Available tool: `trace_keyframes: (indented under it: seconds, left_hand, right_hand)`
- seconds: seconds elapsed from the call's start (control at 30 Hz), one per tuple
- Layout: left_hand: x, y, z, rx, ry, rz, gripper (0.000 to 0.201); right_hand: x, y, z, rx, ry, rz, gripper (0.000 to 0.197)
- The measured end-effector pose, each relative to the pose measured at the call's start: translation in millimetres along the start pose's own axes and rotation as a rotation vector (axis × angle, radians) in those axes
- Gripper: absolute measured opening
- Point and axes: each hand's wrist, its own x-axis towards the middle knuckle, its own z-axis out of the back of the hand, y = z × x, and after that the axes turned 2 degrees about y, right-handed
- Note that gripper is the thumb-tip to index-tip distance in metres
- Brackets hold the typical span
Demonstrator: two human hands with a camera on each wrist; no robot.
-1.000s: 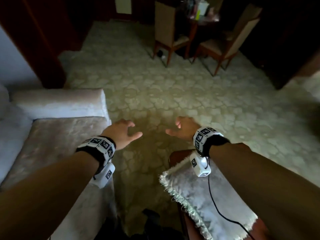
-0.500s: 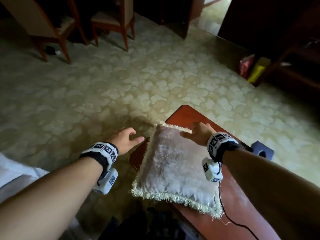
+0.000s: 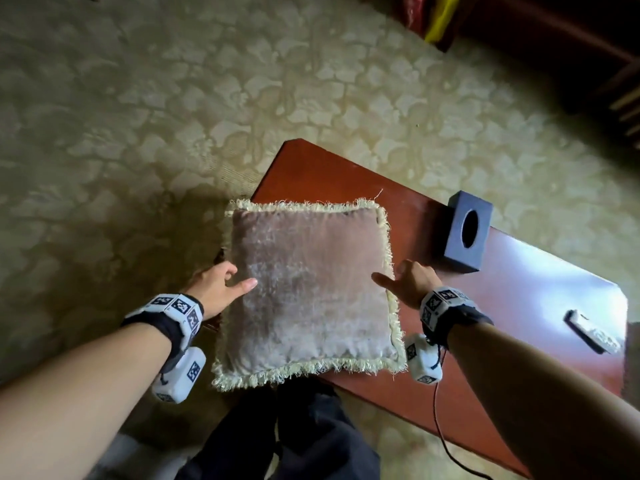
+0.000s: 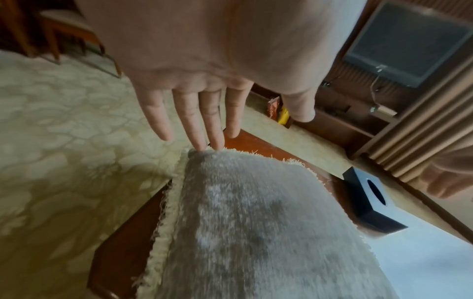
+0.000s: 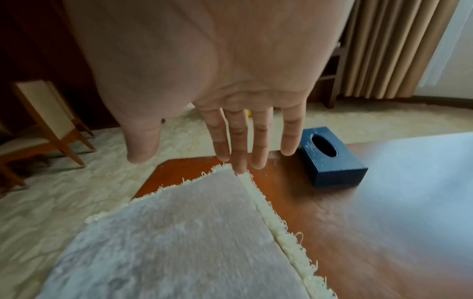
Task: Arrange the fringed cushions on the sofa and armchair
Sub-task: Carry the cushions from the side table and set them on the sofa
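A square grey-pink cushion (image 3: 308,289) with a cream fringe lies flat on the left end of a red-brown wooden table (image 3: 519,299), its left edge hanging past the table. My left hand (image 3: 225,284) is at its left side, thumb reaching over the top face. At the right fringe my right hand (image 3: 403,280) does the same. In the left wrist view the left hand (image 4: 204,121) has straight fingers above the cushion (image 4: 256,232). The right hand (image 5: 238,141) is likewise spread over the cushion (image 5: 179,232). Neither hand grips it. No sofa or armchair is in view.
A dark blue tissue box (image 3: 467,233) stands on the table just right of the cushion. A remote (image 3: 592,330) lies near the table's right end. Patterned carpet (image 3: 138,133) surrounds the table. Dark wooden shelving (image 3: 554,46) is far right, a wooden chair (image 5: 46,125) far left.
My view swung from the sofa down onto the table. Both hands came back along the cushion and now flank its left and right sides.
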Motion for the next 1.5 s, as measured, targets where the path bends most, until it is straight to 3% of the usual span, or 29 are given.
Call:
trace_keyframes:
  seconds: [0.23,0.4,0.5,0.67,0.73,0.83,0.97,1.03,1.17,1.27,1.33,1.43,1.5]
  left_hand:
    - [83.3,22.1,-54.2,-0.095,0.057,0.244,0.085]
    - [122.3,50.7,-86.4,-0.074,0.133,0.391,0.12]
    - [147.7,70.6,-106.5,-0.074,0.146,0.436,0.138]
    - [172.8,71.3,-132.4,-0.153,0.071,0.493,0.141]
    - [175.1,62.9,-136.6,-0.208,0.061,0.508,0.131]
    - [178.8,68.2,-137.5,-0.284,0.119,0.555,0.113]
    - [161.2,78.7,-130.1,-0.356,0.114,0.628,0.124]
    - [144.5,82.5,-127.5,-0.465,0.059,0.654,0.117]
    - [109.6,93.9,-105.4,-0.616,-0.027,0.605,0.148]
    - [76.4,116.9,-83.4,-0.68,-0.066,0.559,0.143]
    - [44.7,124.1,-62.4,-0.726,-0.141,0.528,0.124]
    - [-4.2,149.0,-32.1,-0.806,-0.237,0.483,0.124]
    - [-45.7,170.4,-15.5,-0.815,-0.294,0.456,0.134]
  right_hand:
    - [96.0,-24.6,-48.4,0.028,0.135,-0.086,0.087]
    - [140.3,-37.8,-84.3,0.004,0.223,-0.121,0.129]
    - [162.3,-50.0,-107.4,-0.077,0.277,-0.092,0.136]
    - [194.6,-68.2,-136.1,0.12,0.377,-0.165,0.124]
    - [196.5,-68.2,-136.4,0.222,0.425,-0.129,0.113]
    - [190.2,-58.1,-124.9,0.32,0.46,-0.026,0.086]
    - [180.4,-38.3,-105.3,0.344,0.484,-0.003,0.039]
    - [174.5,-25.5,-95.6,0.318,0.445,0.019,0.037]
    - [157.5,10.1,-74.6,0.223,0.395,0.114,0.034]
    - [135.3,47.1,-57.3,0.161,0.368,0.198,0.056]
    - [116.2,74.9,-47.8,0.14,0.349,0.288,0.066]
    - [66.9,136.5,-27.2,0.079,0.372,0.416,0.021]
    - [31.4,178.3,-20.0,0.043,0.357,0.488,0.014]
